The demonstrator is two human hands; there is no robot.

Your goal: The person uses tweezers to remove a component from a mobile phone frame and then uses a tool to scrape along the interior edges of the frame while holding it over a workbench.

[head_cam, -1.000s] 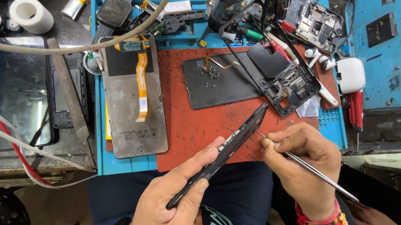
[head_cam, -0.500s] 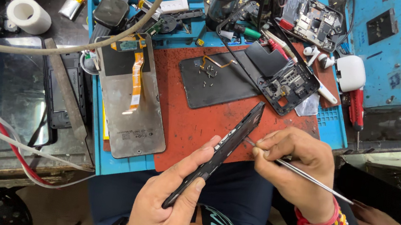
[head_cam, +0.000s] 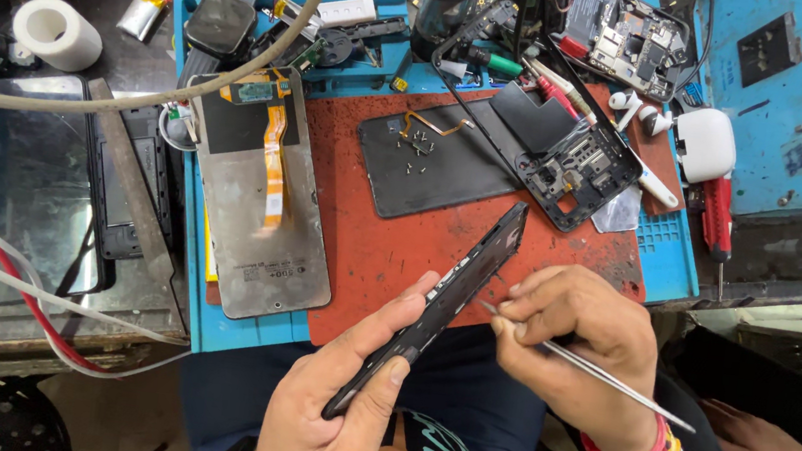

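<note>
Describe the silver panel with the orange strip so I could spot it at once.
Find the red mat on the blue tray. The silver panel lies flat at its left edge, an orange ribbon running down it. Unlike the dark panel beside it, it is pale and shiny.

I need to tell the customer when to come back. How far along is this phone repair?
Done: the phone is apart, with the display panel face down and loose screws on the dark mat. In hand: the left hand holds the black frame edge-on while the right hand works metal tweezers at its edge. Left: reassembly; nothing is back together.
</note>
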